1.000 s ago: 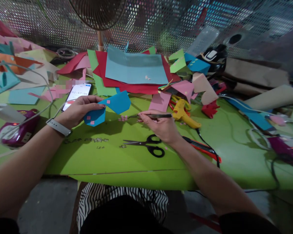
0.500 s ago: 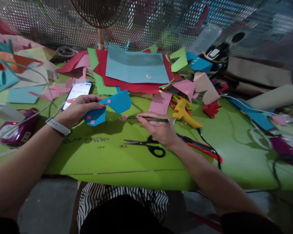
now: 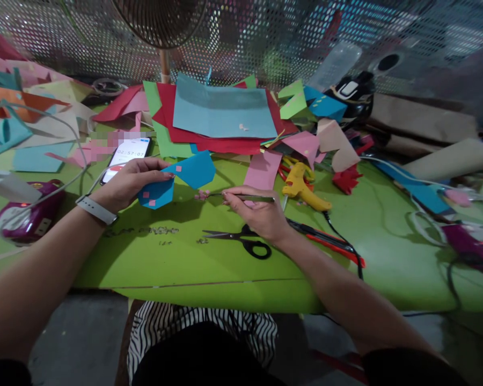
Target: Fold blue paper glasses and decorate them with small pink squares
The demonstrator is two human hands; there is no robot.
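Observation:
Between thumb and fingers, my left hand [image 3: 143, 174] pinches a blue paper cutout [image 3: 197, 169] that has small pink squares [image 3: 178, 169] on it. My right hand [image 3: 261, 212] is closed around slim tweezers [image 3: 249, 198], which point left. Their tip is at a little heap of pink paper bits [image 3: 202, 195] on the green table, just right of the cutout. Below my right hand lie black-handled scissors [image 3: 241, 239], blades toward the left. Tiny dark and pale bits [image 3: 159, 230] are strewn in a row left of the scissors.
A lit phone [image 3: 126, 155] lies behind my left hand. A yellow glue gun [image 3: 301, 186] and a red-and-black cutter [image 3: 326, 241] are to the right. Stacked coloured paper [image 3: 225, 112] stands at the back, below a fan [image 3: 161, 21]. A purple power strip [image 3: 26, 212] sits left.
The whole view has shifted very slightly. My right hand and the tweezers stay at the pink bits, and my left hand holds the blue cutout nearly unmoved.

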